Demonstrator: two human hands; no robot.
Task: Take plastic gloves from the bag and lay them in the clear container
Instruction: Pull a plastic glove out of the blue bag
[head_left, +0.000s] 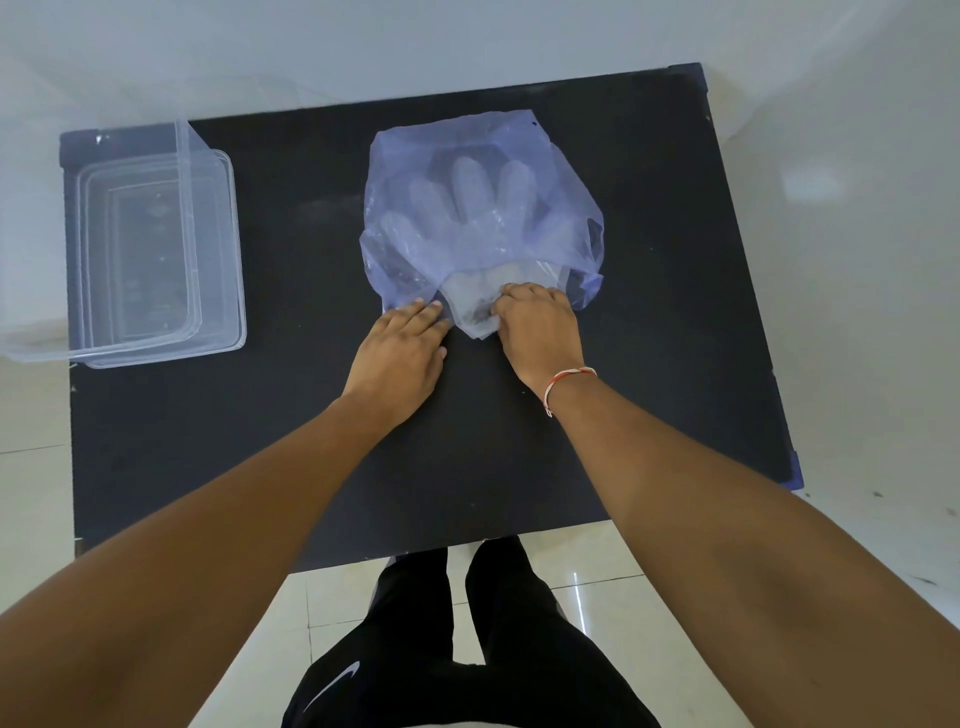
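Note:
A translucent blue plastic bag (415, 156) lies on the black table (311, 441), its mouth facing me. Clear plastic gloves (470, 208) show through the bag, fingers pointing away from me, and their cuffs (467, 299) stick out of the mouth. My right hand (537, 325) pinches the glove cuffs at the bag mouth. My left hand (402, 353) lies flat, fingers pressing the bag's near left edge onto the table. A clear rectangular container (228, 249) stands at the table's left edge with nothing visible inside.
The container overhangs the table's left side, and its tall clear wall (189, 171) rises at the far end. White tiled floor surrounds the table. My legs in black trousers (467, 649) stand at the table's near edge.

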